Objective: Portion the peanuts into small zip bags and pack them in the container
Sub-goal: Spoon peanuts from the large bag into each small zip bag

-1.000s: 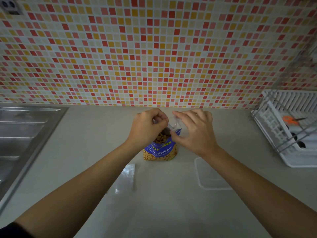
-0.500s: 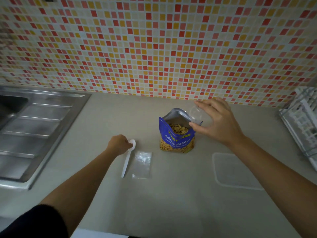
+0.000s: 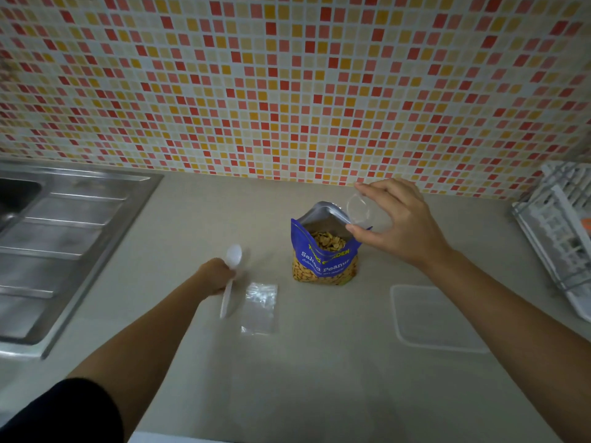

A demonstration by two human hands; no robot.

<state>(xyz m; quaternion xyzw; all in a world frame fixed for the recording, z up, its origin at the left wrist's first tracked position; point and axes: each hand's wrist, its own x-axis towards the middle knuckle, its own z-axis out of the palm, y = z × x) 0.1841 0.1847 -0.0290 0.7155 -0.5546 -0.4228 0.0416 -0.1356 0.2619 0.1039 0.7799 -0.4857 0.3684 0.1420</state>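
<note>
Head camera view, looking down on a pale beige kitchen countertop (image 3: 319, 378) backed by a wall of small red, orange, yellow and white mosaic tiles (image 3: 287, 91).

At the centre of the counter, a blue foil bag of salted peanuts (image 3: 323, 263) stands upright. Its top is open and the silver lining and the nuts inside are showing.

The person's right hand (image 3: 399, 225) hovers at the upper right edge of that opening. Thumb and fingers pinch a small clear plastic zip bag (image 3: 359, 211), with its mouth spread into a rounded opening. The little bag sits right against the peanut bag's rim.

The left hand (image 3: 217, 276) is to the left of the peanut bag, low over the counter. Its fingers are curled round a white plastic spoon (image 3: 228, 292), gripping the handle. The spoon's bowl points away toward the wall and the end of the handle points back toward the person. The spoon is blurred.

Just right of the spoon, a second clear zip bag (image 3: 259, 308) lies flat on the counter. To the right, near the right forearm, a clear rectangular plastic container (image 3: 438, 318) lies on the counter, well apart from the peanut bag.

A stainless steel sink with a ribbed draining board (image 3: 64, 235) fills the left side. A white dish rack (image 3: 563, 231) stands at the far right edge. A black sleeve (image 3: 64, 410) covers the upper left arm.
</note>
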